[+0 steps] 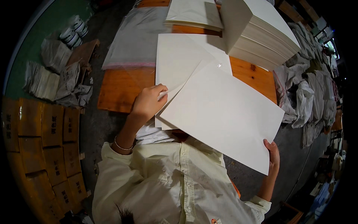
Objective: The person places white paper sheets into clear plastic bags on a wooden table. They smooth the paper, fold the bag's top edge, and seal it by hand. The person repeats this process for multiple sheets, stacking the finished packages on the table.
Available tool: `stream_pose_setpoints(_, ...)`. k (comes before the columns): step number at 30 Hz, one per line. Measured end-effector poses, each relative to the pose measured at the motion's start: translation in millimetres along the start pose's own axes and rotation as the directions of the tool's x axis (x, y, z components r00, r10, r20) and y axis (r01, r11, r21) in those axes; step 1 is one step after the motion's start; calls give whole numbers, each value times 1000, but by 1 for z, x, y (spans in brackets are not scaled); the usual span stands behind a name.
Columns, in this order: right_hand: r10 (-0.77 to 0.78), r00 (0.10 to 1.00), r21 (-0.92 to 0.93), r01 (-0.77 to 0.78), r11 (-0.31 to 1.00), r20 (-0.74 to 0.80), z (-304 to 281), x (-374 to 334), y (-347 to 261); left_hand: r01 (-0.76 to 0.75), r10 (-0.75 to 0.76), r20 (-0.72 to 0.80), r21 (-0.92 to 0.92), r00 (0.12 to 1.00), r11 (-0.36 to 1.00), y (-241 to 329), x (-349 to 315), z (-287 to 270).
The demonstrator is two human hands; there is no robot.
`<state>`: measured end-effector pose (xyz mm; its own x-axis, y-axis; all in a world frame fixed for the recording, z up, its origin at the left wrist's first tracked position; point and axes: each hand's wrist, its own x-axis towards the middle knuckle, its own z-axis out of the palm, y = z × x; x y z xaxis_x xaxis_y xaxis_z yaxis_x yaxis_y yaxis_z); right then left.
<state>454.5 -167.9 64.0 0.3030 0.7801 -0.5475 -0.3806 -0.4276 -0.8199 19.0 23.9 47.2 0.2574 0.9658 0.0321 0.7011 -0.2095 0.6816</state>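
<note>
A large white paper sheet (223,115) lies slanted before me, its right part jutting past the table edge. My right hand (273,151) grips it near its right corner, thumb on top and the fingers hidden beneath. My left hand (151,100) is closed in a pinch on the edge of a clear plastic bag (203,50), whose film lies faintly over the white sheets. The slanted sheet's far left corner reaches under this film. Beneath it, more white sheets (173,56) rest flat on the wooden table (119,89).
Clear plastic bags (136,37) lie piled at the far left of the table. A low stack of white sheets (194,15) and a tall stack (261,43) stand behind. Yellow-brown cartons (52,127) are stacked at left; grey plastic bundles (315,89) are heaped at right.
</note>
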Motion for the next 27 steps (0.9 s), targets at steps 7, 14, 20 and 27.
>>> stream_pose_setpoints(7, -49, 993, 43, 54, 998, -108, -4, 1, 23, 1, 27, 89, -302, 996, 953, -7, -4, -6)
stream_pose_setpoints(14, -54, 988, 29, 58, 998, -147, 10, -5, 33, -127, 168, 72, -391, 983, 911, -14, -10, -11)
stream_pose_setpoints(20, -59, 992, 40, 64, 997, -113, 31, -18, 36, -235, 253, 47, -234, 966, 943, -10, -15, -10)
stream_pose_setpoints(27, -25, 996, 94, 33, 995, -83, 44, -17, 44, -354, 354, 19, 48, 935, 934, -9, -20, -2)
